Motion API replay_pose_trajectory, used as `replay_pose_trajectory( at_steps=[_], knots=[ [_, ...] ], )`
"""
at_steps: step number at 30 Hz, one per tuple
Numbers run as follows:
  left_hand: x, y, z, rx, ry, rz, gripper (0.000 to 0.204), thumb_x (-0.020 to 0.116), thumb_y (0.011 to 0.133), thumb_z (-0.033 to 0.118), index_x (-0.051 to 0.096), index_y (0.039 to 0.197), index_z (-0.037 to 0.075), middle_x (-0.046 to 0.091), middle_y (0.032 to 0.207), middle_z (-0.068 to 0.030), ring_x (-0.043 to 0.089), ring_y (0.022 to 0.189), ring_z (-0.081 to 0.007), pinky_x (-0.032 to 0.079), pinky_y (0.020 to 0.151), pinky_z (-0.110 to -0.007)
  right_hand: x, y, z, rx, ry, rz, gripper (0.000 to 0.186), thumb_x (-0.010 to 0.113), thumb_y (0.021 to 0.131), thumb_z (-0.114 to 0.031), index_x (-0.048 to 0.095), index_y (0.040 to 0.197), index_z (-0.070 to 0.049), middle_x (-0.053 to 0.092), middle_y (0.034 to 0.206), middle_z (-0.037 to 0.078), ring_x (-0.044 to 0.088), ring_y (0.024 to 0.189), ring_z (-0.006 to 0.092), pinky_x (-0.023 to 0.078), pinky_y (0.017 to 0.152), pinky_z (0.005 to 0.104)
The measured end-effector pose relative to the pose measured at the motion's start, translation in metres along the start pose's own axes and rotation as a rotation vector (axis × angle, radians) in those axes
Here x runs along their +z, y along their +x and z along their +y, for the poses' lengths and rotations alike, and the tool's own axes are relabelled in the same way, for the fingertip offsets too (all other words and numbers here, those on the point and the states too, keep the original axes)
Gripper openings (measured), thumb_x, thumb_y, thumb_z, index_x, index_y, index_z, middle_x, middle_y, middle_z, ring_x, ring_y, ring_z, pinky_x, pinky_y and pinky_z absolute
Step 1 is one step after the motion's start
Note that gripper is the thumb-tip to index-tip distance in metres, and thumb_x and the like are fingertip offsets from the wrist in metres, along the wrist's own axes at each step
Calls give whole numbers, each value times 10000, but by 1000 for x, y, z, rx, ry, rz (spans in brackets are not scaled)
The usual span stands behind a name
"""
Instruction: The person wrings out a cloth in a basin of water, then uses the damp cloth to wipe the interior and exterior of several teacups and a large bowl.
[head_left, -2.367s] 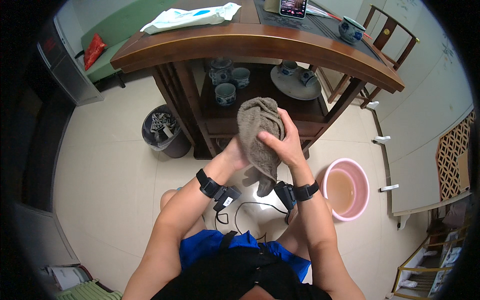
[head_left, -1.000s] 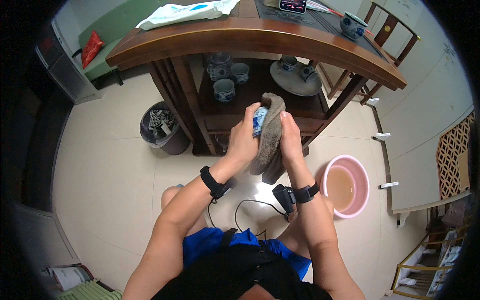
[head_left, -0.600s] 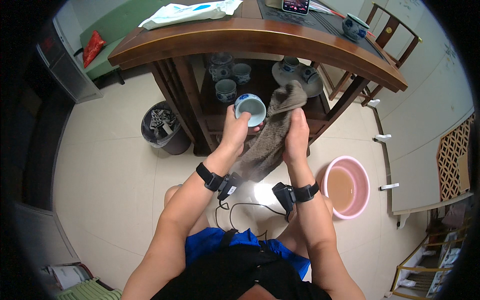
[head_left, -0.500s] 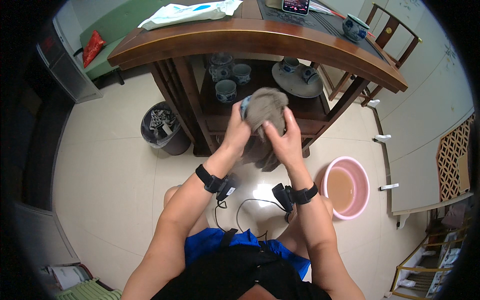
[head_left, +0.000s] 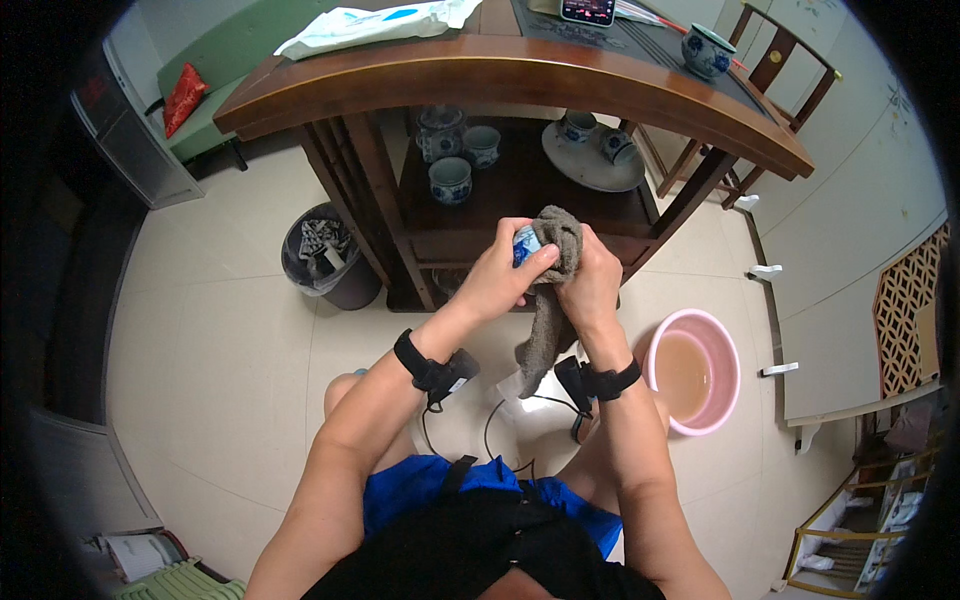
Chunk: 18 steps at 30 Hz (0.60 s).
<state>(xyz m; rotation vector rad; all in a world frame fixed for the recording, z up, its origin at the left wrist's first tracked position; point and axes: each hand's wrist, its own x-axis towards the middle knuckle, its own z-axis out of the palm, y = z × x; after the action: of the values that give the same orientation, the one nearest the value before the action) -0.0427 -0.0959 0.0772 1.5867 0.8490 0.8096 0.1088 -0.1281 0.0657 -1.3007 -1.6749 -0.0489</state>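
Note:
My left hand (head_left: 500, 268) is closed round a small blue-and-white cup (head_left: 526, 244), its thumb pressing near the cloth's edge. A grey-brown cloth (head_left: 543, 335) is bunched over the cup's right end, and its loose tail hangs below. From the right, my right hand (head_left: 593, 280) grips the cloth against the cup; some of its fingers are hidden. Both hands are just in front of the dark wooden shelf (head_left: 510, 205) under the table. On that shelf stand a blue-and-white cup (head_left: 450, 182), another cup (head_left: 481, 147) and a patterned jar-like vessel (head_left: 441, 134).
A round grey tray (head_left: 590, 176) with two cups lies at the shelf's right. The wooden tabletop edge (head_left: 500, 70) juts above. A pink basin (head_left: 735, 375) of murky water stands on the floor to the right, a lined bin (head_left: 350, 285) to the left. Cables (head_left: 487, 430) hang between my wrists.
Both hands have come down and slightly to the right with the cup and cloth. The cloth is now wrapped more tightly, with its tail hanging lower, and more of the cup's blue side shows.

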Motion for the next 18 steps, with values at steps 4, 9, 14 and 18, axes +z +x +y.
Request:
replay_pose_trajectory(
  at_steps=[4, 9, 14, 18],
  knots=[
    [-6, 2, -5, -12, -102, -86, 555, 573, 887, 450, 375, 1229, 59, 563, 894, -41, 560, 646, -85, 448, 487, -193, 3, 0, -1, -127, -2, 69, 439, 632, 656, 34, 581, 1086, -31, 621, 1037, 118, 613, 911, 318, 510, 752, 377],
    [-16, 4, -6, -159, -202, -184, 600, 529, 888, 539, 410, 1212, 48, 586, 822, -24, 585, 544, -105, 447, 463, -197, 4, 2, -6, -108, 149, -19, 460, 589, 647, 84, 572, 1097, -10, 612, 1072, 147, 605, 940, 334, 497, 816, 369],
    [-22, 9, -17, -174, -316, -243, 566, 612, 842, 528, 515, 1106, 37, 572, 815, -14, 562, 681, -70, 478, 574, -214, 6, 4, -12, -52, 278, -92, 457, 588, 670, 85, 560, 1118, -2, 600, 1107, 147, 580, 1010, 345, 462, 882, 359],
    [-12, 10, -20, 73, -169, -51, 575, 689, 813, 420, 471, 1187, 42, 527, 1041, -31, 492, 971, -103, 413, 887, -266, 13, 0, -10, 249, 493, -94, 376, 636, 794, -23, 536, 1157, -29, 600, 1112, 97, 570, 1034, 192, 448, 874, 311]
  ],
)
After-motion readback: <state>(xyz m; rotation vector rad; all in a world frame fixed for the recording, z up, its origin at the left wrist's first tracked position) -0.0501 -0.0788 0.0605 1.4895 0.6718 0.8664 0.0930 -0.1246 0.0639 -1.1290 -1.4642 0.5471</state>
